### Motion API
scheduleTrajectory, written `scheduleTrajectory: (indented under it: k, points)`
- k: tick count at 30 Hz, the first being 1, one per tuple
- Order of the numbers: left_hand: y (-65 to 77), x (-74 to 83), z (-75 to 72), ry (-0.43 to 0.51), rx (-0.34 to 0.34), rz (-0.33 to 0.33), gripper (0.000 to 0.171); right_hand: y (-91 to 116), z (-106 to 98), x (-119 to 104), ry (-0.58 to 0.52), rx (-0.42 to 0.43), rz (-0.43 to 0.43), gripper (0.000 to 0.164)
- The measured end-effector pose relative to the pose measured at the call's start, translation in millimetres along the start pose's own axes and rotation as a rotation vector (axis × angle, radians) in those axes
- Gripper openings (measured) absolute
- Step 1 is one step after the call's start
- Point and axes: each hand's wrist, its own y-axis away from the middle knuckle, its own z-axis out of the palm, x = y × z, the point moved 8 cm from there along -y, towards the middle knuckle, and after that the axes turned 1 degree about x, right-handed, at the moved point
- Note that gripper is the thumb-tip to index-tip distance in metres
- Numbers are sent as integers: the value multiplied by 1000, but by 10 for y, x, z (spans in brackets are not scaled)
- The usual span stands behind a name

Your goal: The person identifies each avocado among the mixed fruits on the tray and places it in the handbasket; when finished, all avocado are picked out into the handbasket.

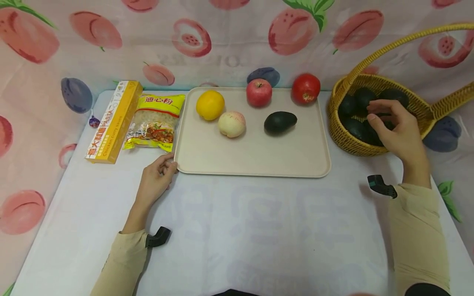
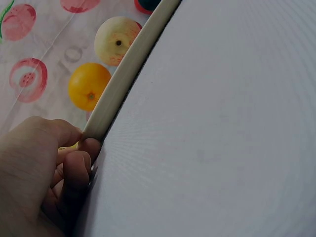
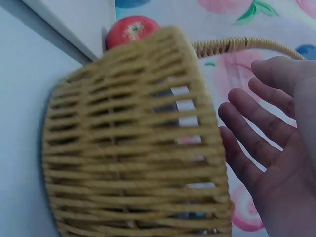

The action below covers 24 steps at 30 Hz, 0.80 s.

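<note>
At the near left corner of a beige tray, my left hand pinches the rim between thumb and fingers; the left wrist view shows the fingertips against that edge. My right hand hovers over a wicker basket with its fingers spread and loosely bent, holding nothing. Several dark avocados lie in the basket, partly hidden by the hand. On the tray are an orange, a pale peach, a red apple, an avocado and a red pomegranate-like fruit.
Left of the tray lie a yellow bag of pasta and a tall yellow pasta box. The basket's arched handle rises at the right. A fruit-print cloth hangs behind the white table.
</note>
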Motion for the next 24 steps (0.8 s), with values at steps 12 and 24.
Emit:
scheduleTrajectory:
  k: [12, 24]
  points:
    - [1, 16, 6, -10, 0, 2, 40, 34, 316, -301, 79, -78, -108, 35]
    - [0, 8, 8, -9, -9, -3, 41, -7, 696, -414, 73, -201, -148, 35]
